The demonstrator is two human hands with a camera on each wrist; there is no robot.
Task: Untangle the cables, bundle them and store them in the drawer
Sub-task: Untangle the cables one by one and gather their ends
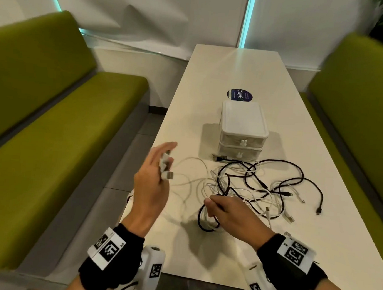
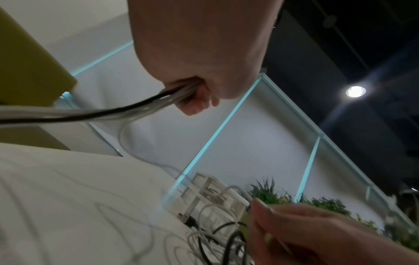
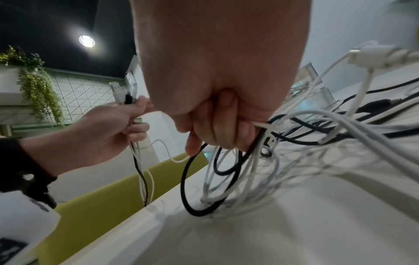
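Observation:
A tangle of black and white cables (image 1: 262,183) lies on the white table (image 1: 237,64), in front of a small white drawer unit (image 1: 244,123) with both drawers closed. My left hand (image 1: 165,163) is raised over the table's left edge and grips several cable ends (image 1: 168,175), white plugs showing between its fingers; the left wrist view shows black and white cords running out of the left hand (image 2: 192,96). My right hand (image 1: 213,207) rests low on the table, gripping a bunch of cable loops (image 3: 204,179) in its fist (image 3: 217,129).
Green benches stand on both sides, left (image 1: 51,123) and right (image 1: 358,111). A dark round sticker (image 1: 239,95) lies behind the drawer unit. A black USB plug (image 1: 219,158) lies at the unit's front. Loose plug ends (image 1: 290,218) trail to the right.

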